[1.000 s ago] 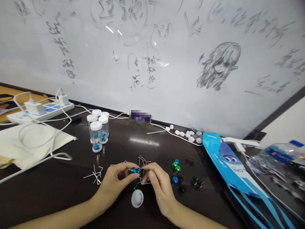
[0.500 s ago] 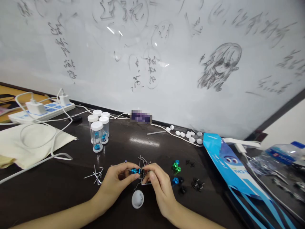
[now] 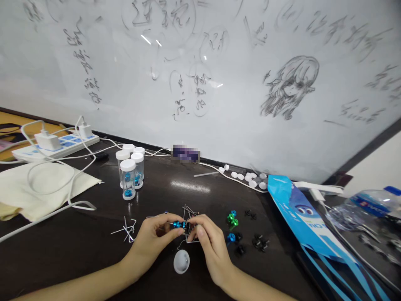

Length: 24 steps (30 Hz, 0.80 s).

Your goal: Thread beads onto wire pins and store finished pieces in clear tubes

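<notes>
— What have you got in your grip?

— A small blue part [image 3: 179,224], pinched between my left hand [image 3: 153,236] and my right hand [image 3: 209,242]. Both are closed on it, thumb and forefinger from either side, just above the dark surface [image 3: 78,251]. A dark bit sits at its right end; I cannot tell what that is.

— What lies closest to the grip?

— Thin bent wires [image 3: 188,213] just behind it, touching or nearly touching my right fingers. A white cap [image 3: 181,261] lies on the surface just below the grip, between my wrists. More wires [image 3: 127,229] lie to the left of my left hand.

— And to the right?

— Near my right hand, a blue nut [image 3: 231,237] and some black pieces [image 3: 260,241]; a little beyond them, green nuts [image 3: 232,218].

— Farther off?

— Behind and to the left of the grip stand capped vials [image 3: 129,171], with blue parts inside. Well left of those, a cream cloth [image 3: 19,196] under white cables [image 3: 56,179], and a power strip [image 3: 50,144]. Behind and to the right, loose white caps [image 3: 247,176] along the whiteboard [image 3: 200,62]. Well to the right, a blue bag [image 3: 300,217] and a water bottle [image 3: 363,205].
</notes>
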Motion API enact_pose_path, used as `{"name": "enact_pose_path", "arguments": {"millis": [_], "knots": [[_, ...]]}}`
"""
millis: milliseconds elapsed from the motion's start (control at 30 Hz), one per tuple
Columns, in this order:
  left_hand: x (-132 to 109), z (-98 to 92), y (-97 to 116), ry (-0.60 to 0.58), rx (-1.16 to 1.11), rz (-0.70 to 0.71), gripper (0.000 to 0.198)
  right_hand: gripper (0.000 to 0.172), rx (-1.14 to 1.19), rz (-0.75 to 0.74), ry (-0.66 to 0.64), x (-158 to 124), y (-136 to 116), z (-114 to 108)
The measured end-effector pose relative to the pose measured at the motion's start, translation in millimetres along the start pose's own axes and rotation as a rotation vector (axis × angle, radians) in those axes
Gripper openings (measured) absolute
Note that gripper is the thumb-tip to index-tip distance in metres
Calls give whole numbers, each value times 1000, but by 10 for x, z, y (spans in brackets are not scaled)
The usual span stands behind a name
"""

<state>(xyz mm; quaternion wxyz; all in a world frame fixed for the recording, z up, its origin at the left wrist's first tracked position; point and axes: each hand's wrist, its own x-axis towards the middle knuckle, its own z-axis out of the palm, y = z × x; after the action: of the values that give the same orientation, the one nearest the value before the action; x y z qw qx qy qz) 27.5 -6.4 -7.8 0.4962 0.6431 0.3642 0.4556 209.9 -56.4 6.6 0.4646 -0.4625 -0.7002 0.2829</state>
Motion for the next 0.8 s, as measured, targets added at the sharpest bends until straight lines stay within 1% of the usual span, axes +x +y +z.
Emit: {"name": "enact_pose_path", "arguments": {"millis": [433,567,800], "knots": [[2,-10,2,-6,15,7,17,27,2,-15,-6,10,-34,-8],[-3,-9,11,2,21,1,16,27,28,0,11,0,-27,-9],[9,-5,24,-7,8,4,17,29,6,-6,8,6,-12,2]]}}
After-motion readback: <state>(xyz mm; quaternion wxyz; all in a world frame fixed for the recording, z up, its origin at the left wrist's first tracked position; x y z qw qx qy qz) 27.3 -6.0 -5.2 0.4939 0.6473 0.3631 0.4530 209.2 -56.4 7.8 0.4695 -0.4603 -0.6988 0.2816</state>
